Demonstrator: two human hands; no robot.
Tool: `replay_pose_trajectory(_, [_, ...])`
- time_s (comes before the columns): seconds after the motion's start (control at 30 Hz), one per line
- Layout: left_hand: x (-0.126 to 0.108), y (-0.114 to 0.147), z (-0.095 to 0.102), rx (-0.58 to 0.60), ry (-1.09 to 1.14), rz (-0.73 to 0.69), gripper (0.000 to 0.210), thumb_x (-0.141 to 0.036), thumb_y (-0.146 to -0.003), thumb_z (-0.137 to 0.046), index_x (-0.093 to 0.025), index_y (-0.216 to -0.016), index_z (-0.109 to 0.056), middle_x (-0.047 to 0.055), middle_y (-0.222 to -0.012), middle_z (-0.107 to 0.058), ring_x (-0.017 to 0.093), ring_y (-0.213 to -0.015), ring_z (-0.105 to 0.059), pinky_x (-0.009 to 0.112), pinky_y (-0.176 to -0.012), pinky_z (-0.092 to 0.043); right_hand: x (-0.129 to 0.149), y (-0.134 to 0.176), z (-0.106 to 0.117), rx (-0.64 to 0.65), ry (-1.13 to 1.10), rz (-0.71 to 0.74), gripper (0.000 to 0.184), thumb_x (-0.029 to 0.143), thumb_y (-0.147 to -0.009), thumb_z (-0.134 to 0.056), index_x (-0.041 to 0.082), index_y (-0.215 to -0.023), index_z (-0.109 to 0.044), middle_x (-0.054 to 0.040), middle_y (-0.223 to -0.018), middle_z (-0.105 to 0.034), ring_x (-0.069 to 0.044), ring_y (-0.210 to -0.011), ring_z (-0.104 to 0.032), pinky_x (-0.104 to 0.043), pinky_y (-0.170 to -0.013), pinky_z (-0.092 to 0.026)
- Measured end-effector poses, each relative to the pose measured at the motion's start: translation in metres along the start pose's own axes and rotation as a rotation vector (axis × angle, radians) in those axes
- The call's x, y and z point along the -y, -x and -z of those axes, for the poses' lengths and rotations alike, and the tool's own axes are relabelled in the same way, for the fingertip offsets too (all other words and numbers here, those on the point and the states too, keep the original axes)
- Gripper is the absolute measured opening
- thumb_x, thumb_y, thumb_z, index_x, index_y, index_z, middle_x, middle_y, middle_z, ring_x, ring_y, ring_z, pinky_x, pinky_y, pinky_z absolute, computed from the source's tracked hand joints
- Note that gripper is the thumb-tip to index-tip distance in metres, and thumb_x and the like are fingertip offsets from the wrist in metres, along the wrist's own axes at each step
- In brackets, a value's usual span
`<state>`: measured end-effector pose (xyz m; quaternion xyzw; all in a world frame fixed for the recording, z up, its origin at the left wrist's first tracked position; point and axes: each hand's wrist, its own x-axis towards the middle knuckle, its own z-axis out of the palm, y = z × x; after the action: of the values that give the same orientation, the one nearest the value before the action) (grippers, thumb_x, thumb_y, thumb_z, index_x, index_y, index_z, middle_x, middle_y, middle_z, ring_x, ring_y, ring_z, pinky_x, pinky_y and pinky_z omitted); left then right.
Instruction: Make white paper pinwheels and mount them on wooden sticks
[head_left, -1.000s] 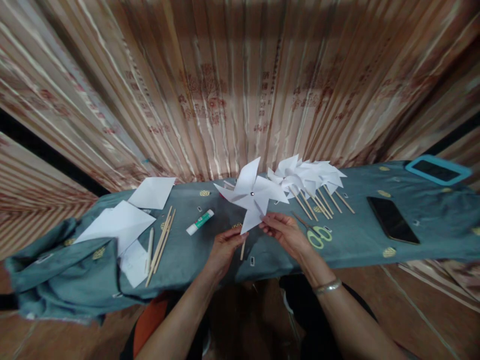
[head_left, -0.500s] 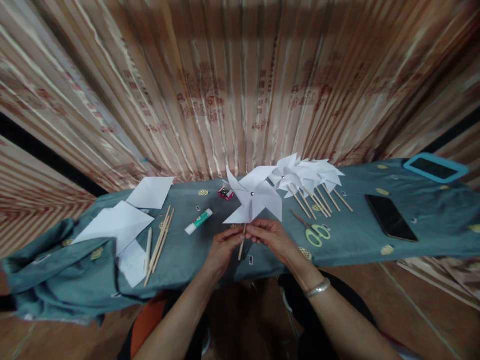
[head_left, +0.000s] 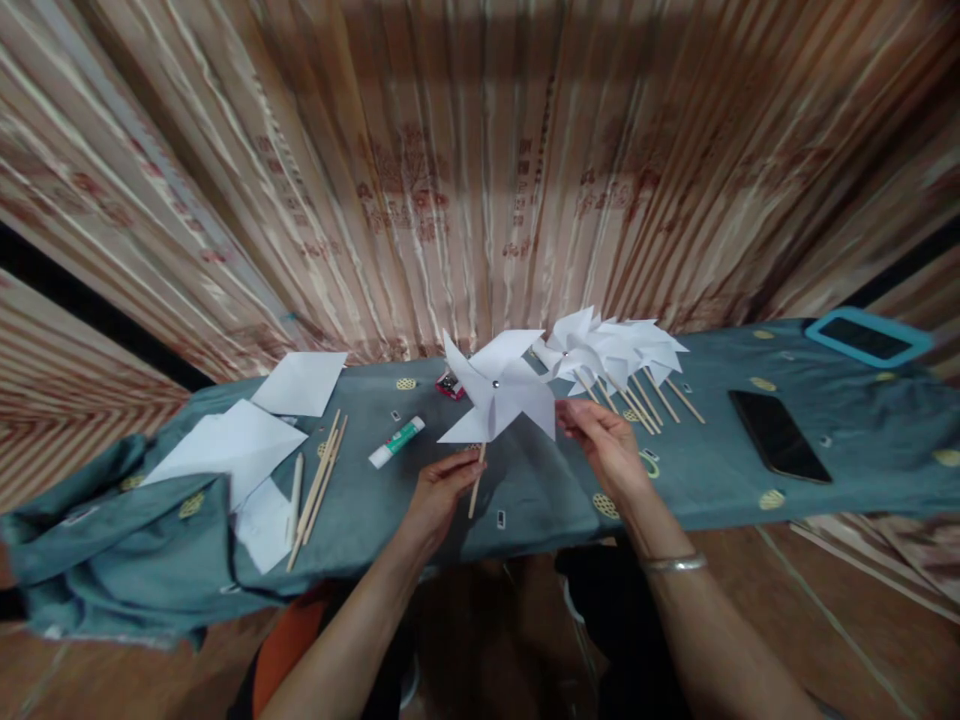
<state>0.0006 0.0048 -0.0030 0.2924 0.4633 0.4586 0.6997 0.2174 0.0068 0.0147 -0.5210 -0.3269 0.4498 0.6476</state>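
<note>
1. Well, my left hand [head_left: 439,495] has the thin stick [head_left: 475,497] of a white pinwheel [head_left: 514,380] pinched between thumb and fingers, just below the blades.
2. My right hand [head_left: 611,448] has its fingertips at the edge of the blade on the right; I cannot tell whether they grip the paper or only touch it.
3. The pinwheel is right in front of me, above the cloth-covered desk [head_left: 697,490], its blades upward, a shiny dot at the centre, and its stick leaning slightly right at the top.
4. Behind its left blade, partly covered, sits a small red box [head_left: 448,386].
5. To the left lies the glue [head_left: 396,442], near my left hand but apart from it; further left are some loose sticks [head_left: 322,480] and a few white sheets [head_left: 300,382].
6. Beyond my right hand, finished pinwheels [head_left: 581,350] lie overlapping in a row, sticks pointing towards me.
7. One green loop of the scissors [head_left: 651,464] shows past that hand, the rest hidden.
8. Further right lie a phone [head_left: 780,435] and, at the back, a blue-framed tablet [head_left: 870,336].
</note>
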Motion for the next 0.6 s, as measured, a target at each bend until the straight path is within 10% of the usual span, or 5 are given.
replay_pose_trajectory(0.6, [0.009, -0.004, -0.004, 0.006, -0.028, -0.034, 0.037, -0.032, -0.042, -0.091, -0.017, -0.073, -0.078, 0.008, -0.078, -0.075, 0.017, -0.074, -0.065, 0.030, -0.079, -0.047, -0.005, 0.018, -0.022, 0.180, 0.034, -0.073, 0.035, 0.048, -0.055, -0.084, 0.022, -0.050, -0.060, 0.0034, -0.054, -0.054, -0.013, -0.057, -0.046, -0.028, -0.059, -0.038])
